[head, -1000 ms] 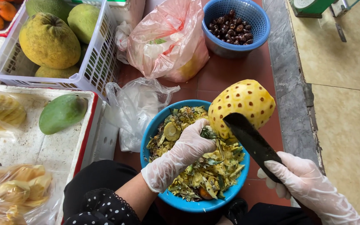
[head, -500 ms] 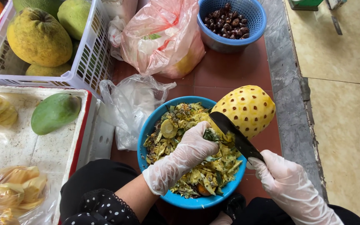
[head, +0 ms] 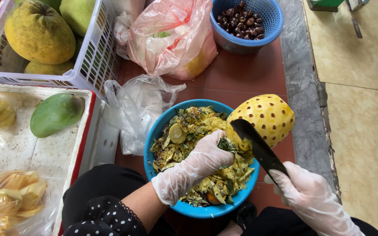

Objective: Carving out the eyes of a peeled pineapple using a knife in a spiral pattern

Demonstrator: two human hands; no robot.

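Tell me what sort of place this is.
Probably a fruit seller's stall at floor level. A gloved left hand steadies a peeled pineapple over a blue bowl of peelings, the right hand holds a knife, and a white basket holds fruit.

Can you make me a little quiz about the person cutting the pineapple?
1. True or false: the knife is in the right hand.
2. What does the left hand grip: A the pineapple at its leafy end, B the green mango, C the pink bag?
3. What fills the blue bowl under the pineapple?

Key: 1 true. 2 A. 3 Pineapple peelings and scraps.
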